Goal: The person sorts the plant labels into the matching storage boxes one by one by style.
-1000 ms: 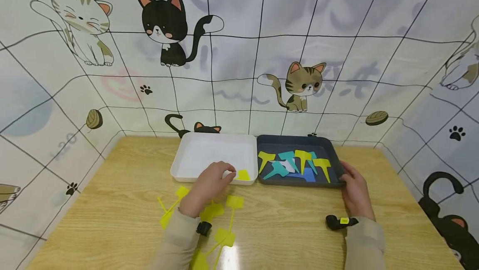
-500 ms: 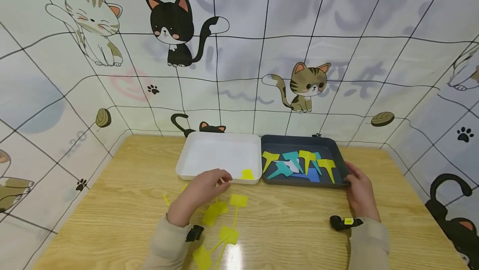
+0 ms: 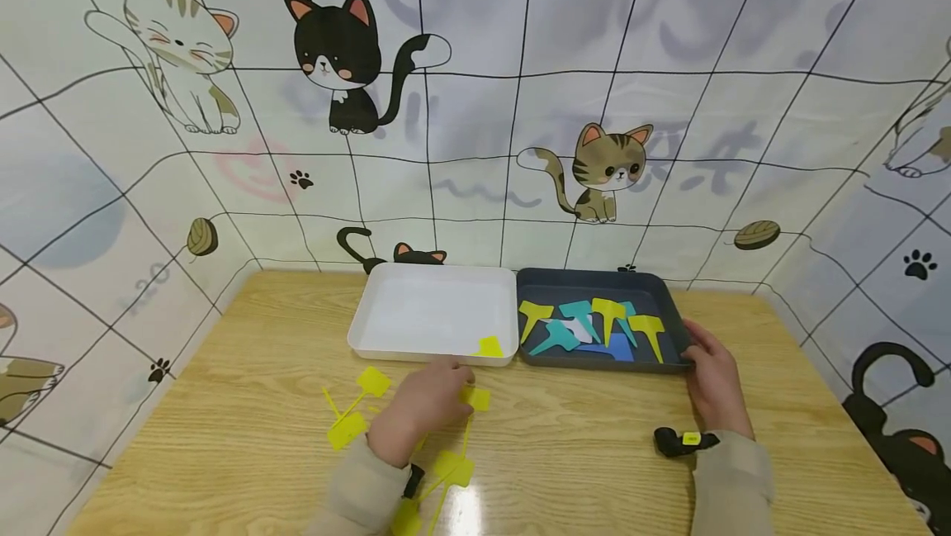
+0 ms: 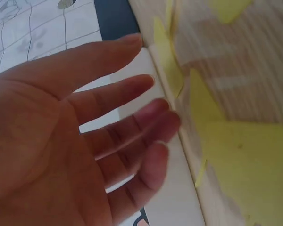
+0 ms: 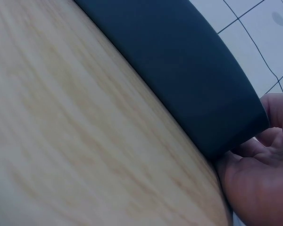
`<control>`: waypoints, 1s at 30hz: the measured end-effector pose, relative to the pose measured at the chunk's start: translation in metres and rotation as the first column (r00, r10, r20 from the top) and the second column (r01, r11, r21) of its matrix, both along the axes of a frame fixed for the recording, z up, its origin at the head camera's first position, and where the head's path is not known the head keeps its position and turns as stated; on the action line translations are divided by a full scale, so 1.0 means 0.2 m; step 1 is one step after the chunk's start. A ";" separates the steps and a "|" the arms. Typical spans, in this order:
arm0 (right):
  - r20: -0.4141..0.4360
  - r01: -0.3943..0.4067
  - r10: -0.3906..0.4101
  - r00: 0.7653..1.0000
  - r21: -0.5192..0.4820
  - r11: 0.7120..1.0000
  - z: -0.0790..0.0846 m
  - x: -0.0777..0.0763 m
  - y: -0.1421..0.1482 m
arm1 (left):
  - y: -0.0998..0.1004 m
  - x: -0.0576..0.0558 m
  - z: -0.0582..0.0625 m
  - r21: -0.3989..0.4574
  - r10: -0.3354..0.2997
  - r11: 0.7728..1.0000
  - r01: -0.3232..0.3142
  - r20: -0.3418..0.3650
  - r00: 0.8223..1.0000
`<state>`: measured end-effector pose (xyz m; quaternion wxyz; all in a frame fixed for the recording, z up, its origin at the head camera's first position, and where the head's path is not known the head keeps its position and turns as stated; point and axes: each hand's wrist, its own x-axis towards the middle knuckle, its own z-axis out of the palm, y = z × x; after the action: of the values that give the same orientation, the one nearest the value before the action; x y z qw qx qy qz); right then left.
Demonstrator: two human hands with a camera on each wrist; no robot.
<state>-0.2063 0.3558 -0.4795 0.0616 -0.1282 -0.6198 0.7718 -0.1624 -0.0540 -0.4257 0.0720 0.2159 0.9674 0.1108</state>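
My left hand hovers over the table beside a yellow plant label. In the left wrist view its fingers are spread and loosely bent, with nothing between them. Several other yellow plant labels with thin stems lie on the table around that hand, some partly hidden by it. Ahead is a white tray with a yellow label piece in its near right corner. My right hand holds the near right corner of a dark grey tray; T-shaped labels in yellow, teal, blue and white lie inside.
Both trays stand side by side at the back of the wooden table, close to a cat-patterned wall covering. A similar covering rises along the left and right sides.
My left hand has drawn back from the white tray's front edge towards the labels on the table. My right hand stays at the dark tray. The head view has shifted slightly.
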 end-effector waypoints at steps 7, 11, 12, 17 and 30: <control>0.010 0.008 -0.008 1.000 0.004 1.000 0.00 0.00 0.00 | 0.03 0.03 -0.04 -0.026 -0.003 1.000 0.002 -0.037 0.999; 0.012 0.012 -0.012 1.000 0.010 1.000 0.00 -0.01 -0.01 | 0.03 0.03 -0.03 -0.029 0.004 1.000 -0.005 -0.045 0.999; 0.010 0.012 -0.012 1.000 0.012 1.000 0.00 -0.01 -0.01 | 0.03 0.04 -0.03 -0.022 0.004 1.000 -0.005 -0.042 0.999; -0.002 0.008 -0.008 1.000 0.003 1.000 -0.01 -0.01 0.00 | 0.03 0.04 -0.02 0.002 0.001 1.000 -0.001 -0.016 1.000; 0.027 0.011 -0.011 1.000 0.003 1.000 0.00 0.00 -0.01 | 0.01 0.03 -0.03 0.058 -0.017 0.998 0.016 0.034 0.999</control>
<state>-0.2068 0.3541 -0.4798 0.0578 -0.1418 -0.6210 0.7687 -0.1567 -0.0526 -0.4325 0.0832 0.2240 0.9607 0.1417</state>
